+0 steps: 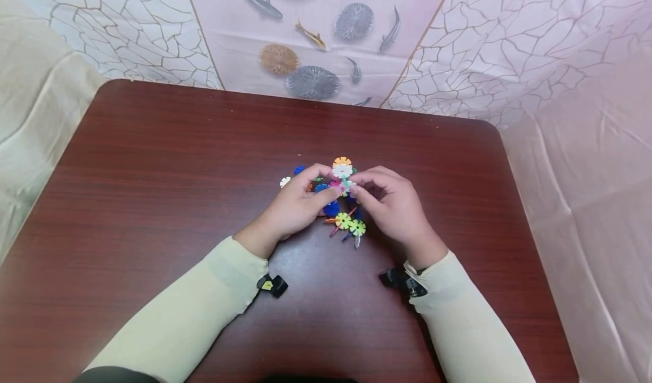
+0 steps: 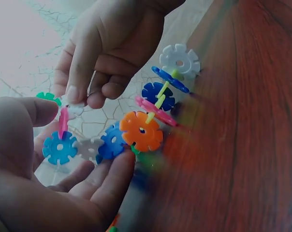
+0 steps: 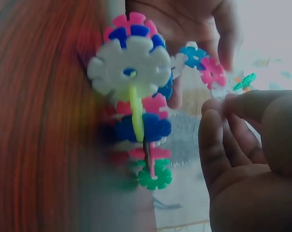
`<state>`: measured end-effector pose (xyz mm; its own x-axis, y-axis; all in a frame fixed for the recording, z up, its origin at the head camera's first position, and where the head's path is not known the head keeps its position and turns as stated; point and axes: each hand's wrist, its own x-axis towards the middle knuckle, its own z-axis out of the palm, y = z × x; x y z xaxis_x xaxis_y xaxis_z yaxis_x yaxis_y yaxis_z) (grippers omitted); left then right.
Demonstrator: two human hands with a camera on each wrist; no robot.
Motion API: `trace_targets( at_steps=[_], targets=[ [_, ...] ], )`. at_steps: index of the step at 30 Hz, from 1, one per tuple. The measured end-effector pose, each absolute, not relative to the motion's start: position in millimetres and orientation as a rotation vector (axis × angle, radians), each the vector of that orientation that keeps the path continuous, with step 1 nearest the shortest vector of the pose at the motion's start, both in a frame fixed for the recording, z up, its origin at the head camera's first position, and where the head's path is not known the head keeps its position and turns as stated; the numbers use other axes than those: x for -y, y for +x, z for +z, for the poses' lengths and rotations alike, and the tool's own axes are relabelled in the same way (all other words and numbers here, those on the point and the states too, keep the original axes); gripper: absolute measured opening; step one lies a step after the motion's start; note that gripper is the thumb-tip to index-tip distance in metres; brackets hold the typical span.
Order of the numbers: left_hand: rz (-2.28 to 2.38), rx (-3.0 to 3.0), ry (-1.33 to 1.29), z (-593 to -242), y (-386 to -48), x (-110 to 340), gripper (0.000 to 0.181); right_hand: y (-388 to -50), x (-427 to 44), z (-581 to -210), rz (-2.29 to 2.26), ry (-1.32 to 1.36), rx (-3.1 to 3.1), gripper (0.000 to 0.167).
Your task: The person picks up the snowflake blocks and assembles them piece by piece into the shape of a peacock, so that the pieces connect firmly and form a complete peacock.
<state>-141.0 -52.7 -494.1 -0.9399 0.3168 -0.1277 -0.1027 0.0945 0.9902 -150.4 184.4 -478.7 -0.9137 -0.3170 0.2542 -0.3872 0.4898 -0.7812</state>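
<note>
Slotted, flower-shaped plastic discs are joined into a colourful chain (image 1: 343, 220) near the middle of the table. My left hand (image 1: 292, 205) grips the chain from the left, its fingers around a light blue disc (image 2: 51, 147) and a pink disc (image 2: 63, 123). From the other side, my right hand (image 1: 394, 205) pinches a white disc (image 3: 217, 92) between thumb and fingertips, beside the pink one. A green disc (image 3: 245, 82) sticks out just past that pinch. In the left wrist view, an orange disc (image 2: 131, 128) lies beyond the left fingertips. Fingers partly hide the joints.
Dark red-brown wooden table (image 1: 153, 162) lies under both hands. Patterned cloth (image 1: 326, 38) hangs behind its far edge, and pale cloth (image 1: 586, 202) hangs at the right side. Small black devices (image 1: 275, 285) sit at both wrists.
</note>
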Motion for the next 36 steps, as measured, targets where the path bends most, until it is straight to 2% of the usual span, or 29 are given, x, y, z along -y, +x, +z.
trace_targets(
  at_steps=[9,16,18,23,36],
  targets=[
    [1.870,-2.160,0.248,-492,-140,51,0.013,-147,-179,-472,1.388,0.620,2.657,0.025],
    [2.044,-1.925,0.018,-495,-144,53,0.020,-160,-209,-464,1.357,0.173,3.145,0.017],
    [2.091,-1.840,-0.033,-498,-146,52,0.020,-164,-216,-466,1.348,0.109,3.285,0.019],
    [2.180,-1.690,-0.087,-504,-148,49,0.015,-168,-218,-476,1.537,0.071,3.369,0.024],
    [2.263,-1.532,-0.073,-512,-146,44,0.006,-171,-213,-492,1.999,0.038,3.212,0.020]
  ],
)
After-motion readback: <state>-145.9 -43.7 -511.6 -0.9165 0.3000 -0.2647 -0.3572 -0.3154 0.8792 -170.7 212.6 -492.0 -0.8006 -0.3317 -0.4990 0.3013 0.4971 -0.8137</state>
